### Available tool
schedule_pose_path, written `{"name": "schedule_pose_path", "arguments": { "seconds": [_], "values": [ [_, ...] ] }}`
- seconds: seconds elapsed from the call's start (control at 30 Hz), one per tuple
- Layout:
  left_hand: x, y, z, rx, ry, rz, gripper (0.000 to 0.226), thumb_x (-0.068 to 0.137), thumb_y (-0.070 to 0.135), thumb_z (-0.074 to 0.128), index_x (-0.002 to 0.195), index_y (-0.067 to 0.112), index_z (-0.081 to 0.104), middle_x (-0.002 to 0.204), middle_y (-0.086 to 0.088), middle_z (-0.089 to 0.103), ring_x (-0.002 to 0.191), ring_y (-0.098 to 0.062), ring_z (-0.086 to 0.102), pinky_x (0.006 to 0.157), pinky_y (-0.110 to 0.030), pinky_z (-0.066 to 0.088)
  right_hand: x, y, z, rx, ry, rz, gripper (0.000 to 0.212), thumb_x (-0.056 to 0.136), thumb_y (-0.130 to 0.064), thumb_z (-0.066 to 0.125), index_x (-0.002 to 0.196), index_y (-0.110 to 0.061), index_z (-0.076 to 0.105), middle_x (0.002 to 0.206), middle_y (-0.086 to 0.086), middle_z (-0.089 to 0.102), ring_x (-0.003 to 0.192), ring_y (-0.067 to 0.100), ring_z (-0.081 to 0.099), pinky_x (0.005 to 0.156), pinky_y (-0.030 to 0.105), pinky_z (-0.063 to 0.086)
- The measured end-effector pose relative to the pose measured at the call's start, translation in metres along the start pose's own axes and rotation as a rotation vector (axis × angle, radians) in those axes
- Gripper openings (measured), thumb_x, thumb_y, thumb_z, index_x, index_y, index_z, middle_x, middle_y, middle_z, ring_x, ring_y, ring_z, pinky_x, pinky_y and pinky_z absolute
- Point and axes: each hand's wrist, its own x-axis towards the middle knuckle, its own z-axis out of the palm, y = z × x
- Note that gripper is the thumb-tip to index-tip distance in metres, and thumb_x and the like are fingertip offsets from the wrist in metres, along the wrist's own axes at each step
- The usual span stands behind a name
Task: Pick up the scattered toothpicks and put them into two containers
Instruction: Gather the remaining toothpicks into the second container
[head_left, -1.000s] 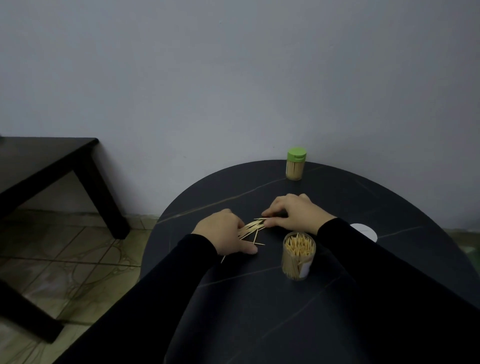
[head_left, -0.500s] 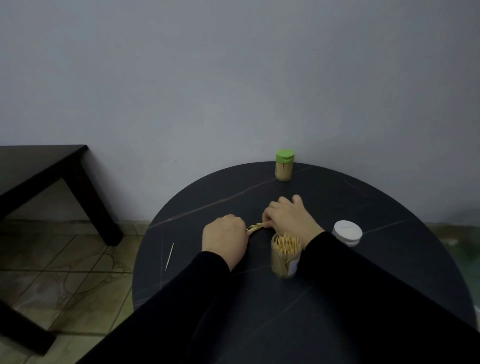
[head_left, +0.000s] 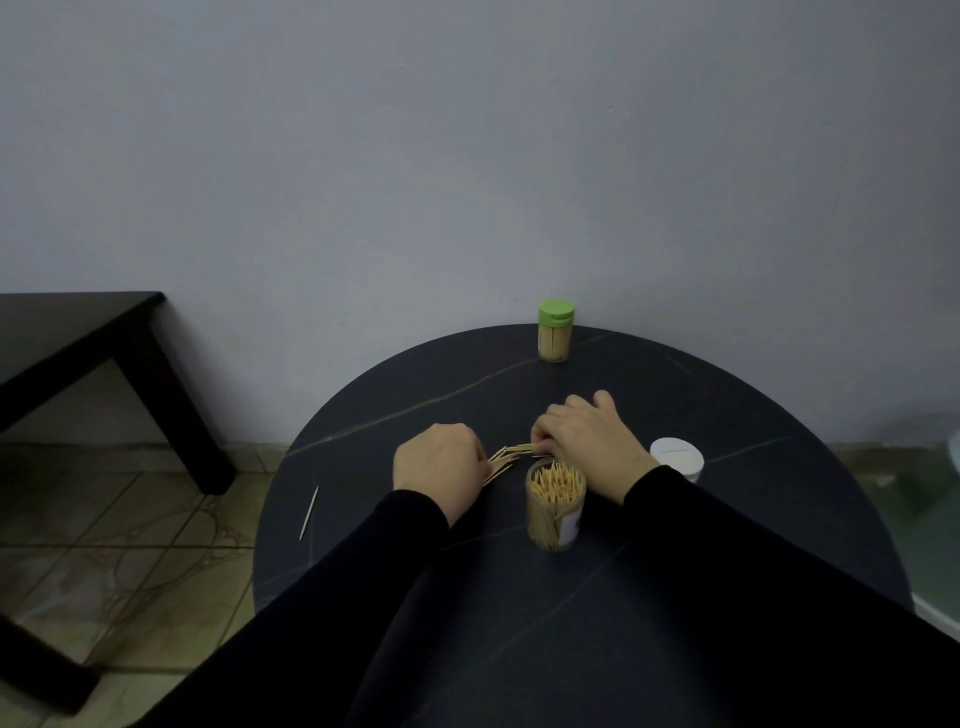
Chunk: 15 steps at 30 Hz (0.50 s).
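Little has changed: both hands, left (head_left: 439, 465) and right (head_left: 587, 441), keep their curled grip on the toothpick bundle (head_left: 506, 454).

Dark side table (head_left: 78, 322) (tiled floor (head_left: 130, 545))

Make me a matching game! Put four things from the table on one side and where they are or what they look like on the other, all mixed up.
Things:
1. green-lidded container
2. open container
3. white lid
4. lone toothpick

Descriptions:
A. lying near the table's left edge
B. at the far edge, by the wall
C. in front of the hands, full of toothpicks
D. beside the right wrist

Pairs: 1-B, 2-C, 3-D, 4-A
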Motion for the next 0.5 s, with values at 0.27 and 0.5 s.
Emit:
{"name": "schedule_pose_path", "arguments": {
  "seconds": [0.27, 0.5],
  "values": [
    [-0.011, -0.004, 0.003, -0.031, 0.07, 0.014, 0.019, 0.094, 0.035, 0.053, 0.094, 0.028, 0.071, 0.097, 0.011, 0.063, 0.092, -0.01, 0.058, 0.068, -0.023, 0.041, -0.002, -0.008, -0.002, 0.092, -0.016, 0.001, 0.018, 0.1, -0.036, 0.043, 0.108, -0.029, 0.058, 0.11, -0.011, 0.056, 0.107, 0.013, 0.047, 0.094, 0.036, 0.024],
    [-0.021, -0.007, -0.003, -0.172, 0.123, -0.043, 0.017, 0.093, 0.037, 0.054, 0.091, 0.03, 0.069, 0.091, 0.013, 0.063, 0.083, -0.007, 0.057, 0.067, -0.023, 0.042, -0.01, -0.005, -0.015, 0.483, 0.073, 0.123, 0.007, 0.097, -0.034, 0.052, 0.096, -0.034, 0.058, 0.097, -0.016, 0.06, 0.097, 0.006, 0.049, 0.101, 0.037, 0.026]
  ]
}}
